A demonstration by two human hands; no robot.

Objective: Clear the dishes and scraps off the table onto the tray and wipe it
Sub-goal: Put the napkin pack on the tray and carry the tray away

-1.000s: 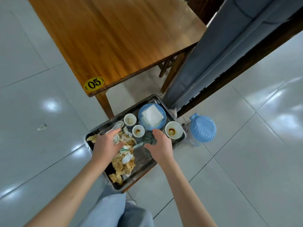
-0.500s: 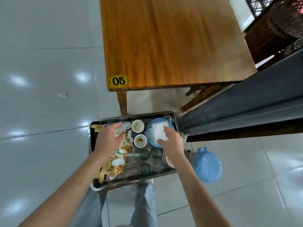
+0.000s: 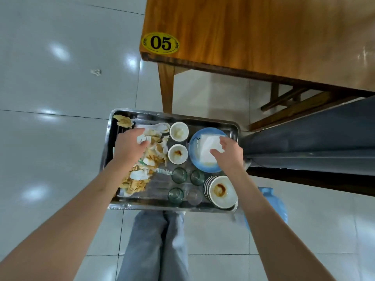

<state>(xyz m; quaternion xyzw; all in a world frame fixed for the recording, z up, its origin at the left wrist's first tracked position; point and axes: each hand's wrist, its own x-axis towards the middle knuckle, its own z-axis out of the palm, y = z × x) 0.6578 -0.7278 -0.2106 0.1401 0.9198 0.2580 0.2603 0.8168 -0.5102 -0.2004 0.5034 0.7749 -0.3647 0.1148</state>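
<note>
A metal tray sits low in front of me, beside the bare wooden table. Its left half holds a heap of food scraps and tissues; my left hand lies on that heap with its fingers curled onto a crumpled white tissue. A blue plate at the tray's right carries a folded white cloth, whose near edge my right hand pinches between thumb and fingers. Two small white bowls stand between my hands, several glass cups sit nearer me, and stacked sauce-stained plates fill the near right corner.
The table corner bears a yellow "05" label, with a leg just behind the tray. A grey padded bench runs along the right. A blue shell-shaped lid lies by my right forearm. A small scrap lies on the floor tiles.
The view has swung so the tray now sits square in front of me. My right hand moved from the glass cups up to the cloth on the blue plate. My left hand stayed on the scraps.
</note>
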